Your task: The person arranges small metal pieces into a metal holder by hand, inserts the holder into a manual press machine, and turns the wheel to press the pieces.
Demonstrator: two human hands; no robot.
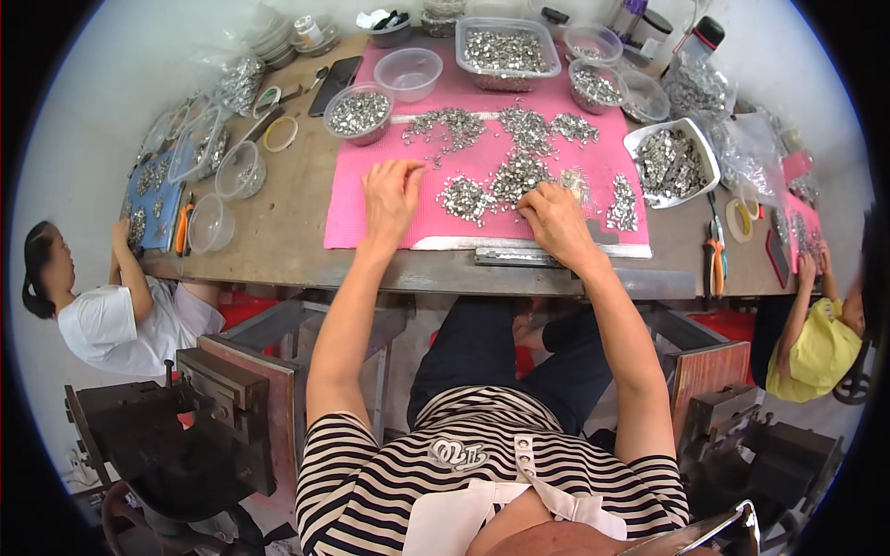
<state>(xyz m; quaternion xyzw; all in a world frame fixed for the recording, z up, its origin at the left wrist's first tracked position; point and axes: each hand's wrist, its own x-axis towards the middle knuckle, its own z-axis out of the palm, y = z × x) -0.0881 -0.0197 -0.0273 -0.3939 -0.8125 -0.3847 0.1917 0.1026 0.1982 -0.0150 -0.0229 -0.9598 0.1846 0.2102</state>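
Left hand (389, 199) over pink mat (350, 199), right hand (558, 219) at silvery pieces (519, 176); filled tub (510, 77) behind

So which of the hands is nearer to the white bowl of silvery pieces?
The right one. The right hand is left of the white bowl and slightly closer to the person; the left hand is much farther left, over the pink mat.

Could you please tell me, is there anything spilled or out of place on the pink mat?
Nothing clearly stands out. Small metal pieces lie loose on the pink mat, with a few strays around them, but mostly in distinct heaps, so they seem placed rather than spilled.
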